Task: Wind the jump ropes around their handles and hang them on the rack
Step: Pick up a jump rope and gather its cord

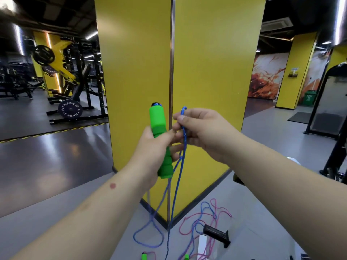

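Your left hand [150,147] grips the green handle [160,139] around its middle, top end up and tilted slightly left. Just beside it, your right hand [202,132] pinches a bend of the blue rope [185,136] between thumb and forefinger; the rope hangs down past the handle's lower end to the floor [93,218].

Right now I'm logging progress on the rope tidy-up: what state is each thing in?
Green handle: upright, gripped by the left hand, no rope wound on it.
Blue rope: a bend pinched in the right hand, the rest hanging to the floor.
Pink rope: loose, tangled on the floor.
Black handle: lying on the floor.
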Motion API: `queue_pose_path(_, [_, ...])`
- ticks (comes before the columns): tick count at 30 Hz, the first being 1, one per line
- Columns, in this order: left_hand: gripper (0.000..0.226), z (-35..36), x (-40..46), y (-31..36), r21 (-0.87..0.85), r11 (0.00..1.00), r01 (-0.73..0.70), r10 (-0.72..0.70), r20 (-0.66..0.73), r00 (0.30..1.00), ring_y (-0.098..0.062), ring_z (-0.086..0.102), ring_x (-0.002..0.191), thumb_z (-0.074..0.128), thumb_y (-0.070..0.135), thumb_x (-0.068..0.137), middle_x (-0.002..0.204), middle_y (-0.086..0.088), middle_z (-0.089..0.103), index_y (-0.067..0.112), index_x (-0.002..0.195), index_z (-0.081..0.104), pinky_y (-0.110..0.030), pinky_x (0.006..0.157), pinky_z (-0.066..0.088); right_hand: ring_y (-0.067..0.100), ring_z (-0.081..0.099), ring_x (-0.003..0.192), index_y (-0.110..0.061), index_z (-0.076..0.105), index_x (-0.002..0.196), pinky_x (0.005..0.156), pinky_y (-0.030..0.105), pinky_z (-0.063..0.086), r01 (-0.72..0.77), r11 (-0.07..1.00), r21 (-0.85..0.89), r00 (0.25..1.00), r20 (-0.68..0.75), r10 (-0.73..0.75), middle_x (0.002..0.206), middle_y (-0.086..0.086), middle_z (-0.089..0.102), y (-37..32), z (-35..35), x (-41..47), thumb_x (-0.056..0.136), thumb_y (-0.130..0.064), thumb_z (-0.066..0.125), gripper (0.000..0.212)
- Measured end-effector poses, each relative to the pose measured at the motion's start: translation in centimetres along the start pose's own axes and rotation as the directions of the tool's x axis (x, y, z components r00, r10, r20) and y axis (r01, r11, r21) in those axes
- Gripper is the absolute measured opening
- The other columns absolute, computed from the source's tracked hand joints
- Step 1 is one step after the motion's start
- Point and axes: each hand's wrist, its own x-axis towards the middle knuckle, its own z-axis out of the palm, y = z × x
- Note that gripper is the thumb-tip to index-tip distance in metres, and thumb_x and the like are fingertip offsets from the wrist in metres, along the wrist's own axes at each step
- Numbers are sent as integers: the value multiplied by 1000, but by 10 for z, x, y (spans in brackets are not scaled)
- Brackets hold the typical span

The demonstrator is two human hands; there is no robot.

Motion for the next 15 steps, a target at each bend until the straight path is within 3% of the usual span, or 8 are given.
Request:
queue_pose_path(3, [19, 4, -11, -6, -19, 999, 32, -31, 70, 997, -25, 77, 87, 66, 11, 96, 93, -7, 77, 20, 103, 51, -26, 53, 50, 16, 66, 73, -8, 68, 102, 79, 35, 59, 9, 1000, -4, 997, -74, -9, 84, 5, 71, -4, -4, 10, 99, -14, 59, 11])
queue_pose_path(6, [28, 6, -8, -4, 35, 999, -42, 39, 69, 997, -26, 72, 80, 71, 1, 90, 80, -6, 74, 17, 103, 52, -28, 55, 51, 22, 63, 79, -7, 66, 103, 74, 37, 57, -67, 995, 74, 994, -80, 73, 87, 8, 70, 5, -4, 11, 100, -19, 58, 15])
queue_pose_path(8, [27, 5, -1, 4, 16, 997, -80, 80, 38, 996, -27, 67, 75, 72, -1, 89, 73, -2, 72, 14, 100, 52, -30, 58, 54, 24, 61, 79, -11, 65, 99, 76, 38, 57, -192, 973, 130, 981, -7, 195, 84, 8, 67, 16, -5, 7, 102, -30, 54, 23])
queue_pose_path(11, [25, 0, 12, 22, 36, 992, -119, 120, -39, 992, -25, 67, 72, 73, 3, 90, 74, -4, 74, 16, 95, 52, -29, 59, 56, 26, 68, 91, -15, 66, 98, 100, 46, 49, -362, 928, 94, 913, 235, 333, 91, 7, 70, 29, -9, -6, 102, -35, 45, 29])
queue_pose_path(13, [25, -5, 20, 31, 62, 986, -154, 158, -68, 985, -24, 70, 73, 74, 5, 90, 76, -5, 76, 15, 97, 52, -29, 58, 57, 25, 69, 94, -11, 67, 108, 98, 45, 50, -307, 951, -32, 916, 262, 304, 94, 8, 71, 30, -11, -10, 101, -22, 50, 21])
queue_pose_path(15, [25, -8, 24, 32, 93, 980, -177, 186, -91, 978, -21, 73, 76, 74, 10, 91, 85, -6, 77, 14, 101, 52, -28, 58, 55, 22, 68, 85, -6, 66, 112, 91, 43, 54, -179, 979, -101, 964, 181, 195, 90, 7, 70, 25, -10, -8, 100, -11, 54, 18])
